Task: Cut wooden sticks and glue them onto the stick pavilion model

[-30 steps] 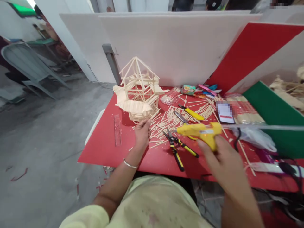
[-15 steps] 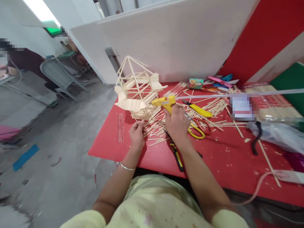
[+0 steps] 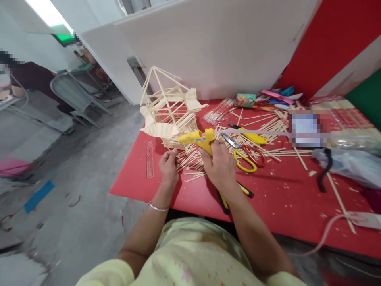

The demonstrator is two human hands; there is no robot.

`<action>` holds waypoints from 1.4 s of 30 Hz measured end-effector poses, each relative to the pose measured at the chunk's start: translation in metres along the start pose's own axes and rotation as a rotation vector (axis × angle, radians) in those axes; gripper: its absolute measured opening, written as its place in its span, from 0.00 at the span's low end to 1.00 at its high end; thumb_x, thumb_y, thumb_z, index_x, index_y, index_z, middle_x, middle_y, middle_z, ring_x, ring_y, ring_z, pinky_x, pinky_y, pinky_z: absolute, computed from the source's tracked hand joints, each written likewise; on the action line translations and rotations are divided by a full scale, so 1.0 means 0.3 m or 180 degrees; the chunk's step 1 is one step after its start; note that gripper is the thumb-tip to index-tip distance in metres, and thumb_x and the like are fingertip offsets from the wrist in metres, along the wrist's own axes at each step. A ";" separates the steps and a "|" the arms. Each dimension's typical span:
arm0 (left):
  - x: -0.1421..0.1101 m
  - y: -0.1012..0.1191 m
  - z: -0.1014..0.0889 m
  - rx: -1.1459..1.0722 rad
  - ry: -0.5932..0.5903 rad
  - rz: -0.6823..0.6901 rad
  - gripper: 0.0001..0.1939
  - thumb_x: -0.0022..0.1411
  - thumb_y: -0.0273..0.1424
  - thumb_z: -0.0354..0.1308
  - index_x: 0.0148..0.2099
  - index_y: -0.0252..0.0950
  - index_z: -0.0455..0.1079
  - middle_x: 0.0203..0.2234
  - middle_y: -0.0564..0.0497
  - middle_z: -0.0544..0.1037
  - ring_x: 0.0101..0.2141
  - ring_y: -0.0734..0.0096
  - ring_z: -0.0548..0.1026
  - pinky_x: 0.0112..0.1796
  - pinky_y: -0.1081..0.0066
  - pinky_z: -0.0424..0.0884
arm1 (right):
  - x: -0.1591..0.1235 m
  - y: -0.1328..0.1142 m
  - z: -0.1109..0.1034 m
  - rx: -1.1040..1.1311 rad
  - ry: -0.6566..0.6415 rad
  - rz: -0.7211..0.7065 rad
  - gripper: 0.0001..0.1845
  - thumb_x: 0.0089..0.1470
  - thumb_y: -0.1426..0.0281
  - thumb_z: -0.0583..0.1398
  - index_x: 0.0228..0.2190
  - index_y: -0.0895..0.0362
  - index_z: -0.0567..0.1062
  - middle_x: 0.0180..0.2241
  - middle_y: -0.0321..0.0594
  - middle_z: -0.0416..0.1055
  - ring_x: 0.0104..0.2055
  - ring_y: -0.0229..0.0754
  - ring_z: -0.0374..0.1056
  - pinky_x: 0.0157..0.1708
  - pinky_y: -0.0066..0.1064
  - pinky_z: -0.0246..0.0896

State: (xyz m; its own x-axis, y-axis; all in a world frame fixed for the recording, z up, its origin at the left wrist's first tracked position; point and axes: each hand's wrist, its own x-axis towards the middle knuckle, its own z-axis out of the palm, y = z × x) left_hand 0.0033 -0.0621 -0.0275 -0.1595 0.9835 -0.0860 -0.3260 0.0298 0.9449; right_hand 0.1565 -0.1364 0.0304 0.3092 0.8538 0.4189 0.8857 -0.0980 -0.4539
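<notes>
My right hand point(image 3: 219, 163) grips a yellow hot glue gun point(image 3: 195, 138) by its handle, with the nozzle pointing left. A long clear glue stick point(image 3: 253, 132) trails out of the gun's back. The nozzle sits in front of the lower edge of a model built of thin wooden sticks point(image 3: 162, 130), just above my left hand; whether it touches anything cannot be made out. My left hand point(image 3: 169, 167) is closed in a pinch close below the model's base. Anything between its fingertips is too small to name. Loose wooden sticks point(image 3: 193, 159) lie between both hands.
On the red table point(image 3: 276, 198) lie scissors point(image 3: 245, 159), a yellow cutter knife point(image 3: 251, 136), yellow-black pliers point(image 3: 223, 202) and a clear ruler point(image 3: 149, 159). Packs of sticks point(image 3: 342, 115) and a plastic bag point(image 3: 351, 167) are on the right. A person point(image 3: 35, 81) sits at far left.
The glue gun has moved left and slightly down, bringing its nozzle over my left hand. My left hand stays pinched almost in place. The view has shifted slightly.
</notes>
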 end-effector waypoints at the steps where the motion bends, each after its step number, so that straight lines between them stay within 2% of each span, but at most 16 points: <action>1: 0.002 -0.003 -0.004 -0.0012 0.0012 0.0010 0.16 0.53 0.41 0.67 0.30 0.35 0.68 0.16 0.59 0.66 0.14 0.83 0.61 0.16 0.80 0.55 | -0.004 -0.002 0.000 0.0024 -0.0046 0.0045 0.24 0.65 0.55 0.48 0.52 0.57 0.68 0.46 0.48 0.70 0.43 0.47 0.68 0.33 0.33 0.55; 5: 0.007 -0.013 -0.015 -0.0024 0.0000 -0.0051 0.17 0.53 0.43 0.66 0.31 0.36 0.67 0.15 0.60 0.65 0.13 0.83 0.60 0.14 0.80 0.52 | 0.014 -0.028 0.031 0.0068 -0.0307 0.0475 0.21 0.65 0.58 0.49 0.51 0.58 0.68 0.45 0.48 0.71 0.42 0.47 0.68 0.33 0.33 0.55; 8: 0.008 -0.012 -0.016 -0.0029 0.0021 -0.0064 0.17 0.53 0.44 0.65 0.31 0.36 0.67 0.14 0.60 0.65 0.12 0.83 0.58 0.14 0.80 0.50 | 0.034 -0.057 0.071 0.0180 -0.0288 0.0669 0.22 0.65 0.59 0.49 0.54 0.58 0.65 0.47 0.49 0.71 0.43 0.48 0.69 0.34 0.34 0.55; 12: 0.015 -0.004 -0.014 -0.0101 0.0157 0.0063 0.16 0.53 0.42 0.66 0.31 0.36 0.67 0.16 0.60 0.67 0.13 0.84 0.60 0.16 0.80 0.55 | 0.018 -0.076 0.109 0.0366 -0.0305 0.0520 0.21 0.65 0.58 0.48 0.52 0.58 0.66 0.47 0.49 0.72 0.44 0.49 0.69 0.36 0.34 0.56; 17: 0.041 -0.014 -0.030 -0.0234 0.0303 0.0248 0.14 0.54 0.40 0.65 0.33 0.35 0.69 0.20 0.57 0.70 0.16 0.83 0.63 0.18 0.80 0.57 | -0.041 -0.037 0.092 0.0706 -0.0609 0.0306 0.21 0.64 0.56 0.48 0.50 0.55 0.68 0.44 0.45 0.75 0.41 0.47 0.70 0.35 0.33 0.56; 19: 0.051 -0.028 -0.036 -0.0229 0.0286 0.0250 0.15 0.56 0.42 0.63 0.32 0.34 0.69 0.20 0.57 0.70 0.16 0.82 0.63 0.18 0.79 0.57 | -0.037 -0.018 0.076 0.0690 -0.0578 0.0471 0.22 0.64 0.56 0.49 0.52 0.55 0.66 0.44 0.46 0.75 0.41 0.48 0.70 0.35 0.34 0.56; 23: 0.058 -0.061 -0.036 0.0076 0.0401 0.0386 0.21 0.59 0.45 0.59 0.24 0.34 0.65 0.16 0.56 0.67 0.17 0.81 0.63 0.20 0.79 0.60 | 0.030 -0.005 0.061 0.0458 -0.0221 0.0896 0.23 0.63 0.57 0.49 0.54 0.57 0.65 0.43 0.48 0.75 0.40 0.51 0.70 0.36 0.36 0.56; 27: 0.057 -0.086 -0.028 0.0286 0.0374 0.0463 0.21 0.59 0.45 0.59 0.23 0.34 0.66 0.16 0.56 0.68 0.17 0.81 0.64 0.21 0.79 0.61 | 0.092 -0.017 0.073 0.0390 0.0020 0.0847 0.20 0.63 0.60 0.49 0.51 0.56 0.66 0.42 0.47 0.75 0.40 0.50 0.70 0.36 0.35 0.55; 31: 0.054 -0.087 -0.017 0.0160 0.0213 0.0317 0.22 0.59 0.47 0.59 0.24 0.34 0.66 0.16 0.56 0.67 0.16 0.81 0.62 0.18 0.80 0.57 | 0.100 -0.028 0.090 0.0388 -0.0059 0.0756 0.19 0.63 0.60 0.49 0.50 0.57 0.66 0.42 0.47 0.75 0.40 0.50 0.70 0.35 0.35 0.54; 37: 0.046 -0.072 -0.004 0.0132 0.0129 0.0420 0.20 0.59 0.46 0.60 0.28 0.34 0.68 0.17 0.57 0.67 0.16 0.82 0.62 0.18 0.80 0.57 | 0.088 -0.009 0.108 0.0419 -0.0253 0.0586 0.21 0.64 0.57 0.49 0.51 0.56 0.66 0.43 0.48 0.75 0.42 0.51 0.71 0.35 0.35 0.55; 42: 0.048 -0.080 -0.005 0.0070 0.0062 0.0522 0.17 0.57 0.44 0.63 0.31 0.35 0.68 0.18 0.58 0.68 0.17 0.82 0.64 0.19 0.80 0.58 | 0.105 0.035 0.106 0.0192 -0.0177 0.0804 0.21 0.64 0.58 0.49 0.53 0.56 0.65 0.44 0.48 0.75 0.41 0.51 0.70 0.36 0.36 0.56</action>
State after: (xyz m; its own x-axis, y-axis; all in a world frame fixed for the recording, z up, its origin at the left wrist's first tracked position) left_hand 0.0076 -0.0488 -0.0519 -0.2271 0.9718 0.0639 -0.2737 -0.1266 0.9534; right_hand 0.1646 -0.0942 0.0137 0.4969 0.8331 0.2431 0.7600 -0.2824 -0.5854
